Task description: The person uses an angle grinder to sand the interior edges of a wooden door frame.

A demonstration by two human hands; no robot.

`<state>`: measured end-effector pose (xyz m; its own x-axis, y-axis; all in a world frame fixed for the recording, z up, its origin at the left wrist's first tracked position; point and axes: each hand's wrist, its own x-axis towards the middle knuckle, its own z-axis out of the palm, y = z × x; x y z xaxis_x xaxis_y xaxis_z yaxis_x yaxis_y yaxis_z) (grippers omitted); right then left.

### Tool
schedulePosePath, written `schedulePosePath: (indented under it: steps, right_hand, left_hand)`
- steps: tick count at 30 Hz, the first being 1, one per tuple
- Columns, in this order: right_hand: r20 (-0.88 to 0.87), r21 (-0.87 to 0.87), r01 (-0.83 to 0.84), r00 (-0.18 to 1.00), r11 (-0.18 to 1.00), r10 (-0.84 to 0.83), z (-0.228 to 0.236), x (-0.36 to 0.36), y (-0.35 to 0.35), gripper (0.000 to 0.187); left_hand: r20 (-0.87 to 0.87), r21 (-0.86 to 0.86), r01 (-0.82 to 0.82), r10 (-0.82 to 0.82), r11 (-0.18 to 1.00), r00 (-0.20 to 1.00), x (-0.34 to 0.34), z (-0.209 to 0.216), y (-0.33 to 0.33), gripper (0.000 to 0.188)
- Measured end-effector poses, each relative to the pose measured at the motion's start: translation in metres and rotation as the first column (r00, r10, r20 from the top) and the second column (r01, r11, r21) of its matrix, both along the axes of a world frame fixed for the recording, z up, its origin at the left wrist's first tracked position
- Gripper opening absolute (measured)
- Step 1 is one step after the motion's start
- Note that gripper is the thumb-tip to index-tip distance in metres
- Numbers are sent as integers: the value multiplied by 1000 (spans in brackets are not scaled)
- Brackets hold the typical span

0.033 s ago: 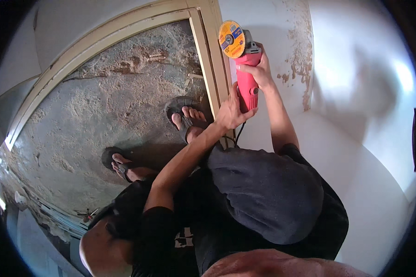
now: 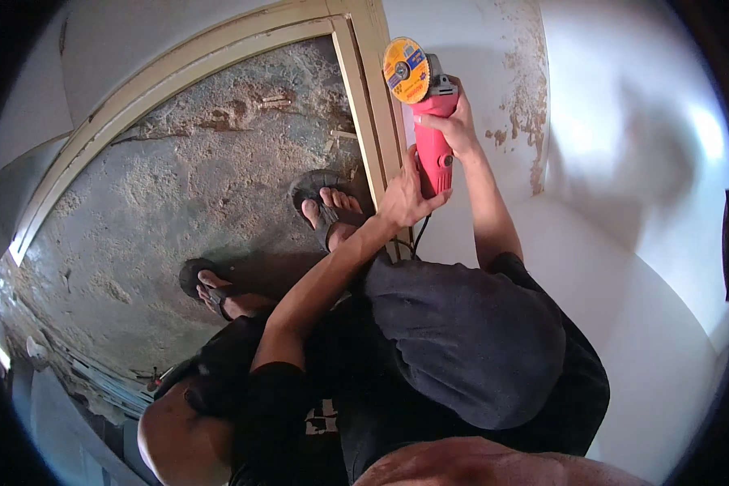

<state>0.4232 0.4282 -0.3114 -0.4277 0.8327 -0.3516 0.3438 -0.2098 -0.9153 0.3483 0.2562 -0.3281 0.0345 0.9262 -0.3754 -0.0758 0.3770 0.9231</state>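
A pink-red angle grinder (image 2: 435, 146) is held up between my two hands, its disc end pointing away from me. My right hand (image 2: 455, 125) is closed around the front of the body, just behind the grey metal head (image 2: 440, 81). Lower down, my left hand (image 2: 407, 196) grips the rear end, its thumb along the vented part. The round yellow disc (image 2: 409, 61) with blue markings faces up and left, beside the frame's upright; its print is legible, so it looks still. A dark cord (image 2: 420, 236) runs down from the grinder's rear.
A cream frame (image 2: 363, 113) stands left of the grinder, with a white, brown-stained wall (image 2: 454, 32) to the right. Light debris covers the grey floor (image 2: 154, 219) around my sandalled feet (image 2: 338, 206). Dark cloth (image 2: 470, 340) covers my knee. A small red-handled tool (image 2: 160, 376) lies lower left.
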Motion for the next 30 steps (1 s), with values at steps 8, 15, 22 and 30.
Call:
schedulePosePath:
  steps: [8,15,22,30]
  right_hand:
    - [-50,-45,44,998,998,-46,-4,8,-6,85]
    - [-79,-75,42,996,996,-48,-5,16,-8,83]
    - [-75,5,1,997,1000,-1,-9,17,-4,87]
    - [-41,73,-44,998,996,47,-13,12,1,89]
  left_hand:
    - [-82,64,1,4,998,997,7,-10,-3,110]
    - [-163,33,64,-58,997,985,7,-9,0,104]
    - [-234,-25,139,-141,990,962,6,-6,4,107]
    - [-160,-130,174,-194,976,968,4,-6,6,114]
